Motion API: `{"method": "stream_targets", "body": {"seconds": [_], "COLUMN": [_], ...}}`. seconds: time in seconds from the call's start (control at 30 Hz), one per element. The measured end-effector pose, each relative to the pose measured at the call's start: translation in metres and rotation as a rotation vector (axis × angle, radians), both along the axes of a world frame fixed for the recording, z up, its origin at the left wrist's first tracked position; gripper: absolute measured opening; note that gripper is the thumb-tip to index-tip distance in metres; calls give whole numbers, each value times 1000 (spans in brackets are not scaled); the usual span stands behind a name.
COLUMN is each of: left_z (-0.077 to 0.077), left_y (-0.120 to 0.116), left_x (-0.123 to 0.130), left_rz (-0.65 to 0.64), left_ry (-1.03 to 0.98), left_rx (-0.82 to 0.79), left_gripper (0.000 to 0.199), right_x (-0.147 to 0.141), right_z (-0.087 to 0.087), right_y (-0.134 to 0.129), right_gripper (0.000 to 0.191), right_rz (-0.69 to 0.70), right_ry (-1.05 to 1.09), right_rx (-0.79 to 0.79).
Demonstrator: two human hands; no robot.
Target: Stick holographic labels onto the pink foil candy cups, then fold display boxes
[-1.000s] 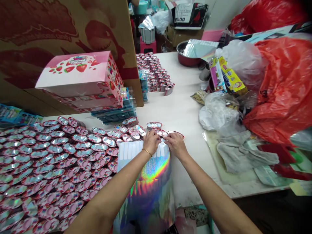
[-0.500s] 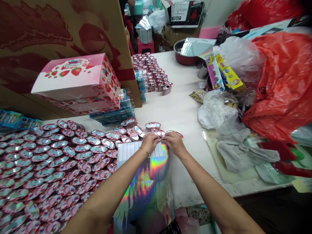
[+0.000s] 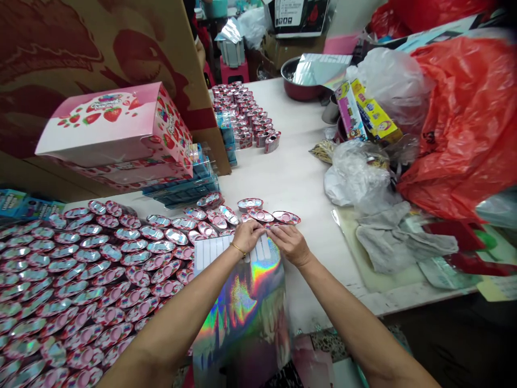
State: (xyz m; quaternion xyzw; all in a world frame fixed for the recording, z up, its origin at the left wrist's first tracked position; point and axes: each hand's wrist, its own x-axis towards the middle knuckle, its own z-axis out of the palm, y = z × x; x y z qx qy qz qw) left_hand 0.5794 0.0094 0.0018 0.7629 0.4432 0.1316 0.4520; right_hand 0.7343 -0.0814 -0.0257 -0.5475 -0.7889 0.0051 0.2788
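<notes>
My left hand (image 3: 247, 237), with a bracelet at its wrist, has thumb and fingers pinched together at the far edge of a shiny rainbow-silver sheet (image 3: 242, 304). Pale strips line the top of this sheet, and it hangs over the table's front edge. Facing it, my right hand (image 3: 291, 245) is closed in a pinch, its fingertips almost meeting the left ones. Whatever lies between the fingertips is too small and covered to make out. Just beyond them stand small oval pink-and-red containers (image 3: 286, 217) with shiny tops.
Rows of similar oval containers (image 3: 84, 256) fill the left side; more stand farther back (image 3: 250, 116). A strawberry-printed box (image 3: 109, 129) sits before a large carton (image 3: 161, 32). On the right lie a grey cloth (image 3: 388, 242), clear plastic (image 3: 355, 172), a red bag (image 3: 464, 129) and a bowl (image 3: 301, 89).
The view has shifted slightly, so the background sits a little farther left and higher. My right fingers have drawn slightly down, showing more of the oval container beyond. Both hands stay pinched close together.
</notes>
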Motion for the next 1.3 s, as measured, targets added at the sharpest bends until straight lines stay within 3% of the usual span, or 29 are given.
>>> {"method": "stream_targets", "body": {"seconds": [0.23, 0.53, 0.67, 0.77, 0.87, 0.97, 1.07, 1.23, 1.3], "left_z": [7, -6, -3, 2, 2, -4, -6, 6, 10], "left_y": [-2, -1, 0, -1, -6, -10, -11, -5, -2], "left_x": [-3, -14, -16, -17, -20, -26, -29, -23, -19], "left_rz": [-37, -41, -65, -71, -73, -69, 13, 267, 300], "left_ry": [-20, 27, 154, 244, 305, 250, 30, -343, -387], "left_rx": [-41, 9, 52, 173, 338, 375, 250, -287, -411], "left_gripper": [16, 20, 21, 17, 12, 14, 21, 49, 47], "right_x": [-16, -23, -25, -28, -29, -24, -17, -19, -23], "right_z": [11, 0, -1, 11, 39, 68, 78, 59, 53], "right_y": [-1, -11, -9, -7, -9, -7, 3, 21, 25], "right_gripper": [26, 32, 26, 23, 22, 21, 20, 23, 25], "right_rz": [-200, -106, -46, -51, -67, -204, -394, -507, -551], "right_ry": [68, -44, -47, 27, 172, 396, 678, 1101, 1245], "right_rx": [-51, -25, -16, -81, -164, -245, -344, -498, -531]}}
